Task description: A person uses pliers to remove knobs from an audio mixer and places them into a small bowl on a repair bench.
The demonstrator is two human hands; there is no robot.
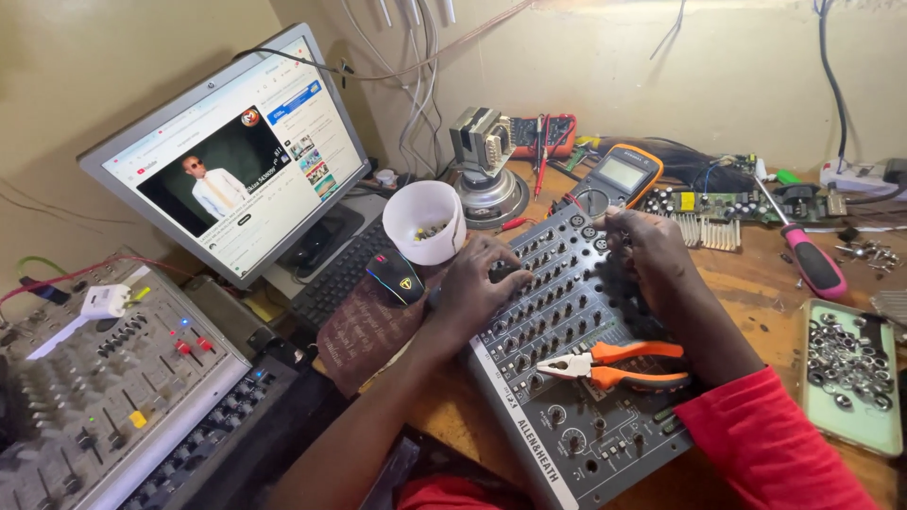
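On grey mixer (567,378): left hand (482,283), right hand (647,255) curled palm-down, fingertips pinching knobs (543,326).

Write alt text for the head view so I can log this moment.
Both hands, left hand and right hand, rest on the knobs of a grey audio mixer on a wooden bench. Orange-handled pliers lie on the mixer; a white cup and monitor stand to the left.

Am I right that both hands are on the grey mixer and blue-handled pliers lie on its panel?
Not quite. In the head view both hands, left hand and right hand, are on the grey mixer, but the pliers on its panel have orange handles, not blue.
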